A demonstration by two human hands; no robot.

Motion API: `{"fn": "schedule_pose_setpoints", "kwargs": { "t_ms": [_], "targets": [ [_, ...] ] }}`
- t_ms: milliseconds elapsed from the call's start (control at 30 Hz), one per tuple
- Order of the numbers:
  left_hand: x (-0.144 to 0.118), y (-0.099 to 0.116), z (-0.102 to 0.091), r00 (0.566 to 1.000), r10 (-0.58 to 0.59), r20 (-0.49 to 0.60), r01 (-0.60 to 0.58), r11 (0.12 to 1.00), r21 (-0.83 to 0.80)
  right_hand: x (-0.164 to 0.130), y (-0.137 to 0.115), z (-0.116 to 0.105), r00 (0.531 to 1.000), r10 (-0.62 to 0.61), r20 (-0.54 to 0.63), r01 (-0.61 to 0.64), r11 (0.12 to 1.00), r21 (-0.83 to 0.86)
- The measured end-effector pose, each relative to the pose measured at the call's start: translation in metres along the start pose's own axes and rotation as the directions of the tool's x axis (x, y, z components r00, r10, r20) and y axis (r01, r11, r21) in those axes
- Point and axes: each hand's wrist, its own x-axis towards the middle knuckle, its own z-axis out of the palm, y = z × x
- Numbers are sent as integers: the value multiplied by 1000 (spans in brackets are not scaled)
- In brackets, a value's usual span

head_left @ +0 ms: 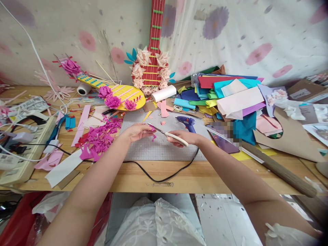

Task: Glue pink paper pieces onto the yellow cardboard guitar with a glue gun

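My left hand [137,132] pinches a small magenta paper piece [153,136] over the grey cutting mat [164,147]. My right hand [185,138] grips cream-handled scissors [169,134], whose blades reach left to the paper piece. Left of the mat lies a pile of cut magenta paper scraps [98,140]. A blue glue gun [187,122] rests just behind my right hand, its black cord [159,176] looping along the table's front edge.
A yellow paper guitar [120,94] with magenta flowers and a red paper guitar [153,51] stand at the back. Coloured paper sheets [228,95] pile up at right, near brown cardboard [289,140]. A power strip [23,150] sits at left.
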Motion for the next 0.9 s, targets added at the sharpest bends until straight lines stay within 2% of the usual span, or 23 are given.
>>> {"fn": "schedule_pose_setpoints", "kwargs": {
  "t_ms": [367,633,700,767,833,900],
  "targets": [
    [-4,11,-3,994,-88,63,83,993,80,-1,-2,1,1000,29,2,-30,998,55],
    [-2,12,-6,997,-76,28,73,993,92,1,6,-1,999,26,-31,-24,998,53],
    [-1,9,-6,999,-24,-28,26,998,65,4,11,0,996,10,-92,-4,998,66],
    [1,3,-4,991,86,-102,-82,996,44,9,15,3,979,-21,-201,41,995,95],
    [3,-4,-1,966,208,-153,-201,978,61,15,19,6,947,-48,-318,93,988,126],
    [5,-11,2,934,322,-153,-305,944,123,21,22,9,911,-75,-406,141,981,134]
  ]
}}
